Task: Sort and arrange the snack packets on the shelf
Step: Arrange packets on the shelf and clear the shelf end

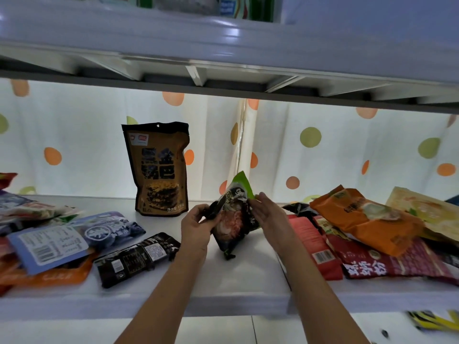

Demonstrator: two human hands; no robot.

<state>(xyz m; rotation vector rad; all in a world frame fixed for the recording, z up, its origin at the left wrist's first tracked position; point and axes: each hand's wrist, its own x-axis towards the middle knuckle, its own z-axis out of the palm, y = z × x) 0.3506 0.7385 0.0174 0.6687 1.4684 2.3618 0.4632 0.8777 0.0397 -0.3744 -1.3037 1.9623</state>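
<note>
A black and green snack packet [234, 214] stands tilted on the white shelf [223, 284], its lower corner touching the board. My left hand [197, 225] grips its left edge and my right hand [269, 214] presses flat against its right side. Behind and to the left, a brown and black pouch [157, 170] stands upright near the back. A flat black packet [137, 259] lies left of my left wrist. A blue packet [72, 238] lies face down on an orange one [49, 276].
A pile of red [313, 247], dark red [387, 261], orange [365, 219] and yellow [427, 212] packets fills the shelf's right end. More packets are heaped at the far left. A dotted curtain [323, 150] hangs behind. The upper shelf [223, 60] sits low overhead.
</note>
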